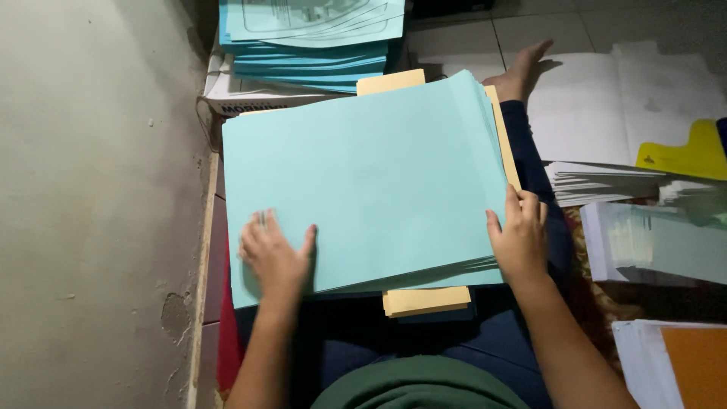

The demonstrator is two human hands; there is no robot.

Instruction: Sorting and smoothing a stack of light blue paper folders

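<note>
While the left hand [274,254] lies flat, palm down and fingers spread, on the near-left corner of a stack of pale blue paper sheets [363,174], it grips nothing, just presses. Right hand [521,235] sits at the stack's right edge, fingers curled over the top sheet, thumb on the side: a loose hold on the edge of the sheets. The stack rests across the person's lap, on dark blue trousers [530,151], tilted slightly anticlockwise. Under it, a layer of cream-yellow card sheets [425,300] sticks out at the near edge, along the right side and at the far edge. One bare foot [522,72] points away past the stack's far right corner.

Beyond the stack: a second pile of blue printed sheets [310,45] on top of a white cardboard box [242,95]. Right side: white paper stacks [606,182] on the floor, a yellow tabbed folder [681,155], a clear-wrapped ream [659,242], an orange sheet [697,363] on a white pile at the near corner. Floor is pale tile [462,34]. Left: bare grey-green plaster wall [91,197], chipped low down, with a wooden trim strip [203,257] along its base. Lighting dim.
</note>
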